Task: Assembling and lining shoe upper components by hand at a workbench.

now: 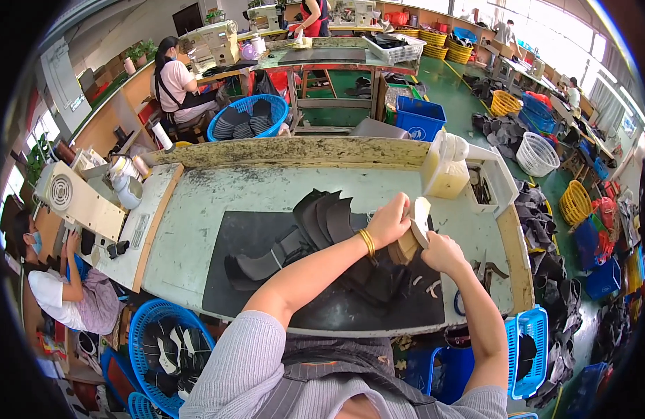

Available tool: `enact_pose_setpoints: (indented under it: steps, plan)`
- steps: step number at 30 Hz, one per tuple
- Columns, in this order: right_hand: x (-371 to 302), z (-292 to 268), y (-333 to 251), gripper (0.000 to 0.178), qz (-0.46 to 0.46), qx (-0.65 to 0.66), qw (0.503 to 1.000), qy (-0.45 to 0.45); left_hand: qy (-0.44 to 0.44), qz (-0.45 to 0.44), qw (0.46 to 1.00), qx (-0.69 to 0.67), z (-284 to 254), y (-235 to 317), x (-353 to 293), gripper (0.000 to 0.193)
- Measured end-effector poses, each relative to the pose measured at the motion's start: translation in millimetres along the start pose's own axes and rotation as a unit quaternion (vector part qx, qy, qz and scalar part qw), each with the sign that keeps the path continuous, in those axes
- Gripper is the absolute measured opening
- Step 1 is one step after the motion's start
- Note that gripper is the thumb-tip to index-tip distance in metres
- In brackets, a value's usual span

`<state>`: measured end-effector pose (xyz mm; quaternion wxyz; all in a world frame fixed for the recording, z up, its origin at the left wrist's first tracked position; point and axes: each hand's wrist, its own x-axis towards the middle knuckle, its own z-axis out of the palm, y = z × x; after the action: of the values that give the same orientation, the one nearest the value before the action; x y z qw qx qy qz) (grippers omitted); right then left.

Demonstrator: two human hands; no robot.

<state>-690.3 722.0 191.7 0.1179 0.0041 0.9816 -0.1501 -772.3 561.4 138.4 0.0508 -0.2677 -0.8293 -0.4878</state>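
Right of centre: left hand (391, 222) pinches, right hand (444, 253) curls narrow around the smooth white curved piece (421, 218), probably two-handed for steadiness. Black curved flat pieces (327, 218) fanned on black rectangular mat (242, 230), centre frame, seemingly for easy pickup.

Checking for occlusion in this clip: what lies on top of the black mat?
On the black mat lie a fan of dark curved pieces, more dark pieces to its left and small pale scraps to its right. Whatever the left forearm covers cannot be seen.
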Motion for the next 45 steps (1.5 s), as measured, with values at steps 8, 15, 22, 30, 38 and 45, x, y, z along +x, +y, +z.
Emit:
enact_pose_setpoints:
  steps: [8,15,22,30,38,45]
  plan:
    - [34,18,36,0.028,-0.117,-0.122,0.986,-0.002,-0.108,0.226,0.955,0.157,-1,-34,23,0.038]
    - [45,28,76,0.033,-0.192,-0.124,0.973,0.034,-0.265,0.035,0.957,-0.110,-3,-32,75,0.027]
    - [22,44,107,0.053,-0.296,-0.028,0.951,0.080,-0.148,-0.013,0.981,-0.124,-26,-84,87,0.029]
    - [33,28,100,0.051,-0.034,0.529,0.822,-0.209,-0.133,0.074,0.985,0.077,-42,-84,91,0.029]
    - [6,9,65,0.052,-0.054,0.016,0.994,0.095,0.177,-0.002,0.976,0.128,-146,50,-64,0.015]
    - [-35,67,-120,0.094,-0.261,0.003,0.957,0.128,-0.039,-0.120,0.905,0.406,-180,-28,-218,0.101]
